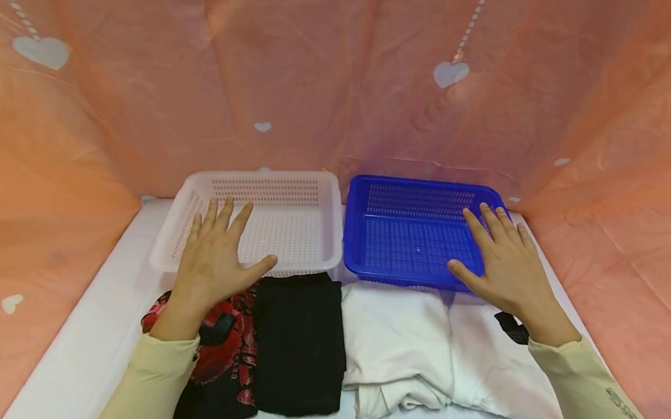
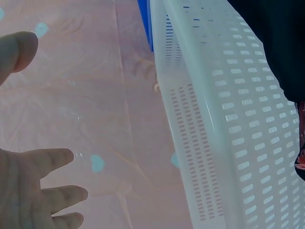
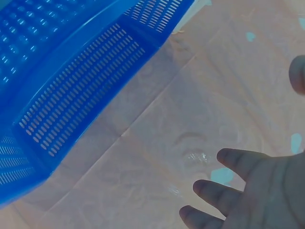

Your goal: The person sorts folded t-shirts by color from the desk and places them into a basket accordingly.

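Note:
My left hand [image 1: 210, 265], fingers spread, is over the near left part of the white basket [image 1: 337, 235] and holds nothing. My right hand [image 1: 512, 271], also spread and holding nothing, is over the right side of the blue basket [image 1: 354, 260]. Both baskets have nothing in them that shows. Four folded garments lie in a row in front: a black one with a red print [image 1: 217, 360], partly behind my left forearm, a plain black one [image 1: 299, 344], an off-white one [image 1: 396, 343], and a white one with a black patch [image 1: 489, 362], partly behind my right arm.
A white cloth [image 1: 85, 334] covers the table under everything. An orange-pink sheet with white hearts [image 1: 301, 74] hangs behind the baskets and along both sides. The two baskets stand side by side against the back sheet.

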Demonstrator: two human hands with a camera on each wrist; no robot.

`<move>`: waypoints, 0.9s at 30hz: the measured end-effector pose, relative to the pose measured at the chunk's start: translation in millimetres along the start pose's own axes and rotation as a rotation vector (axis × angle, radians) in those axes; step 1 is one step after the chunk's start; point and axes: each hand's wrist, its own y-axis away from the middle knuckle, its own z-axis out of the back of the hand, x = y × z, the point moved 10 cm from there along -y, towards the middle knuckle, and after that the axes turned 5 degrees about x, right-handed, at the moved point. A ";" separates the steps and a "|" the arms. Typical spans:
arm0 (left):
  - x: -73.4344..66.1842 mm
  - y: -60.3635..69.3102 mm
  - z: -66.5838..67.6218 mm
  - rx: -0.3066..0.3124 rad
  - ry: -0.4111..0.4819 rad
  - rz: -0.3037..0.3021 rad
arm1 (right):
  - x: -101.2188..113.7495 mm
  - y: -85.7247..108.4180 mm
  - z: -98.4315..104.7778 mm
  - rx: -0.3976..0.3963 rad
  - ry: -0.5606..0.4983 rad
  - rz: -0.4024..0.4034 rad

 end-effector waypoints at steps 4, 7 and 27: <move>-3.1 0.6 0.0 0.000 0.001 -0.002 | 2.3 5.3 4.5 -0.029 0.013 0.017; -6.7 1.3 1.0 -0.005 -0.003 -0.009 | 3.5 10.0 8.0 -0.048 0.014 0.025; -97.1 38.8 -45.7 -0.022 0.268 -0.189 | 10.8 57.2 -12.8 -0.069 -0.295 0.035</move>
